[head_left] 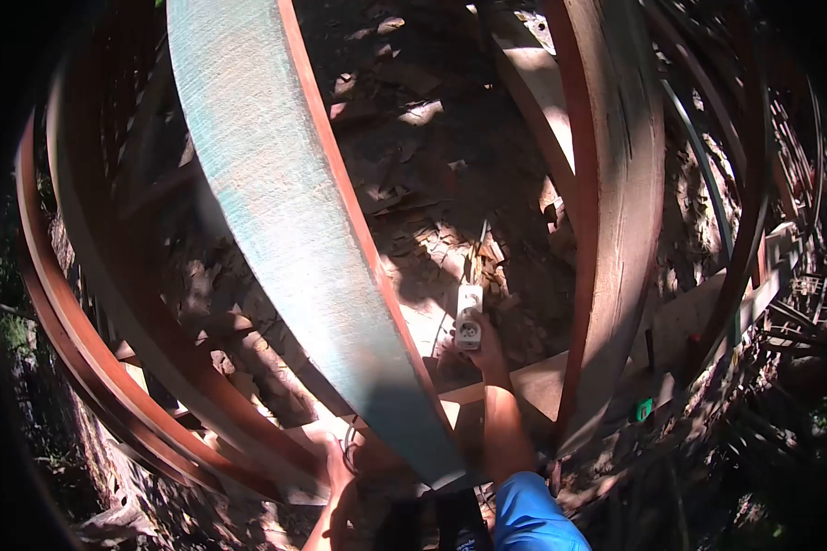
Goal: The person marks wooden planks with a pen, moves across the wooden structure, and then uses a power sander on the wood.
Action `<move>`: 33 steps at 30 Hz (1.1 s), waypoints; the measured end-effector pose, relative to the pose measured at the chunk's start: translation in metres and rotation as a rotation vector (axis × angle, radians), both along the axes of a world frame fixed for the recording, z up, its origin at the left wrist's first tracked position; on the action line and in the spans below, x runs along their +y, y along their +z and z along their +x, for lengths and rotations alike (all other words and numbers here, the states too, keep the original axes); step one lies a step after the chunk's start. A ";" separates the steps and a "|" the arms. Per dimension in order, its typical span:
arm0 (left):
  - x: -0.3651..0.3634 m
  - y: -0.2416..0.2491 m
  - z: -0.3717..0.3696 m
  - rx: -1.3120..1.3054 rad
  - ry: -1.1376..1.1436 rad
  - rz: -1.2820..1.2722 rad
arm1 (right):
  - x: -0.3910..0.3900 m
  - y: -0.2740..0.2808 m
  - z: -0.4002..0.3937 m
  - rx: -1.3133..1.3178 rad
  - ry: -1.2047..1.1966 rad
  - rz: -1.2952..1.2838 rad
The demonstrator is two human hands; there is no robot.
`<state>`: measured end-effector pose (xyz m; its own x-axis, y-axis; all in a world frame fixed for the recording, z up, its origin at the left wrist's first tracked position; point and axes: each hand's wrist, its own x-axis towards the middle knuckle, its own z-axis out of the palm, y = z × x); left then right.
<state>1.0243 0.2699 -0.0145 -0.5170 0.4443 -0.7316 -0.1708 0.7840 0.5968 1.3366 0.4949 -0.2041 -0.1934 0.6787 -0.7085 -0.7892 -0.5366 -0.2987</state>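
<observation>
Right hand (485, 354) clamped on white extension socket (469, 316), best kept level, cord clear of green-faced beam (294, 230); left hand (338, 477) low against timber, grip indiscernible.

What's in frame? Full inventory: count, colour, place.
power strip: 1, white, centre, held out over the ground
cable: 1, thin, pale, runs up from the strip's far end
plank: 1, blue-green face with reddish edge, top left down to lower centre
wooden beams: several, reddish brown, right side and curving along the left
board: 1, pale, lying flat at right
green object: 1, small, lower right; cannot tell what it is
dry leaves and scraps: many, brown, on the ground
right hand: 1, grips the strip's near end; blue sleeve below
left hand: 1, bottom centre, by the plank's lower end; grip unclear
</observation>
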 end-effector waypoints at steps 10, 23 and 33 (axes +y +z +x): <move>-0.020 0.058 0.011 -0.173 -0.101 -0.070 | -0.079 0.117 0.018 -0.243 -0.171 0.078; -0.141 0.111 -0.024 -0.757 0.010 0.122 | -0.565 0.116 0.022 -0.886 0.210 -0.573; -0.246 0.006 -0.021 -0.589 0.077 -0.160 | -0.639 -0.181 0.050 -1.887 1.773 -0.339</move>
<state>1.0033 0.0241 -0.0085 -0.0318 0.2834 -0.9585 -0.4955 0.8284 0.2614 1.3866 -0.1442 -0.3851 0.4213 0.5755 -0.7009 0.9049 -0.2146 0.3676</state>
